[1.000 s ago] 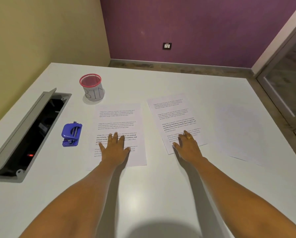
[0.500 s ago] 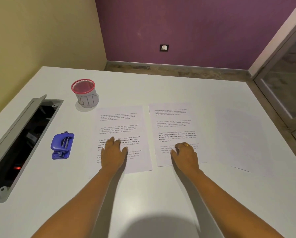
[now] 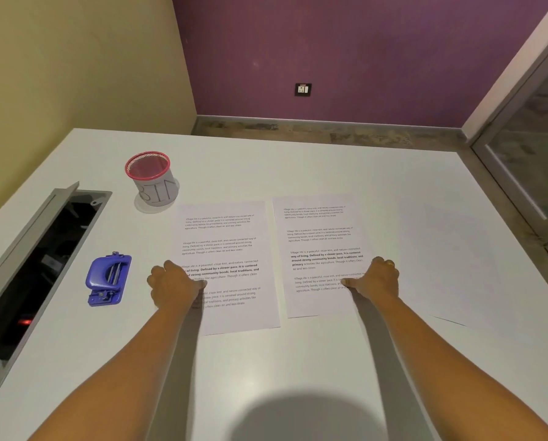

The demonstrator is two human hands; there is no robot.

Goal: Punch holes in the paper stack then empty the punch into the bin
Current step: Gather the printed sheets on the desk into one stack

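White sheets lie apart on the table [image 3: 298, 377], not yet stacked, and no holes are punched.

Left hand [image 3: 174, 286] is curled at the left edge of the left sheet [image 3: 228, 249], seeming to pinch it. Right hand [image 3: 376, 278] is curled on the right edge of the middle sheet [image 3: 317, 237]. A blank sheet [image 3: 450, 259] lies further right. The blue punch [image 3: 109, 279] sits just left of the left hand, its long side pointing away. The bin [image 3: 155, 181] stands behind it.

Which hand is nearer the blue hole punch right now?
Left. The left hand rests on the left printed sheet's edge, just right of the hole punch. The right hand is on the middle sheet, much farther right.
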